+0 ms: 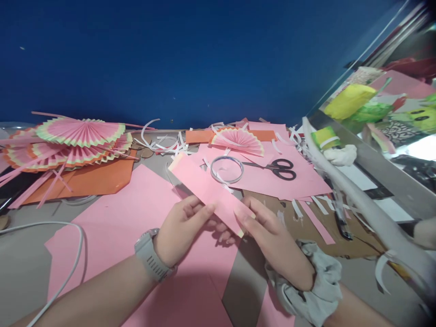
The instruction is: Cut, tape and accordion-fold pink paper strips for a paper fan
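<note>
Both hands grip a pink paper strip (200, 179) with pale yellow ends, held at a slant above the table. My left hand (184, 227) pinches its lower edge near the middle, thumb on top. Near the strip's right end, my right hand (269, 231) has its thumb on the face and its fingers underneath. Beyond the strip lie a roll of tape (211, 175), black-handled scissors (281, 169) and a half-round pleated pink paper fan (238, 141). Large pink paper sheets (112, 231) spread under and beside my hands.
Several pleated pink paper rosettes (81, 134) are piled at the left on orange paper (102, 181). A white cable (81, 245) curves at the lower left. At right are a cutter (342, 225), brown cardboard (299, 227) and paper scraps. A blue wall (170, 59) rises behind.
</note>
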Action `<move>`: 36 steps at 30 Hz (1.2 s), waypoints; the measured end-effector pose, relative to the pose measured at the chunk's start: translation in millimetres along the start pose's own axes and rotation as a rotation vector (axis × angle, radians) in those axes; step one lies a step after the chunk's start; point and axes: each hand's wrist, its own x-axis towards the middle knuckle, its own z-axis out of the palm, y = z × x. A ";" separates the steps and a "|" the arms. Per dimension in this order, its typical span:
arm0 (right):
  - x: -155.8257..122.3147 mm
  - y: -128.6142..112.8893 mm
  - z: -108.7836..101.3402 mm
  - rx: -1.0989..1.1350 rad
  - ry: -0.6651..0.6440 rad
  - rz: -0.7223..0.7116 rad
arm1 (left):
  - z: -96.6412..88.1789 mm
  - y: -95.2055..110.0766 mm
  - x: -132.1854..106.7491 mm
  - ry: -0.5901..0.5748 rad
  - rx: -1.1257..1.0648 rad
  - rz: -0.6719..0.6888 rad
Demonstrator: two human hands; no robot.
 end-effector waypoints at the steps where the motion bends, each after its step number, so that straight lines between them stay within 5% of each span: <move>1: -1.2 -1.3 -0.2 -0.034 -0.024 -0.017 | -0.2 -0.2 0.1 -0.019 -0.017 -0.012; 4: -3.7 -4.3 -1.4 -0.148 -0.082 -0.038 | -2.1 0.4 0.0 -0.039 -0.047 -0.049; 11: -5.8 -0.1 -1.1 -0.085 -0.242 0.166 | -7.3 -1.9 2.3 0.052 0.036 -0.029; 22: 1.2 7.3 -2.6 0.103 -0.183 0.112 | -3.8 5.0 -2.2 -0.376 -0.011 -0.197; 36: 1.7 3.2 -1.9 0.222 -0.259 0.125 | -10.6 2.8 1.9 -0.331 -0.114 -0.242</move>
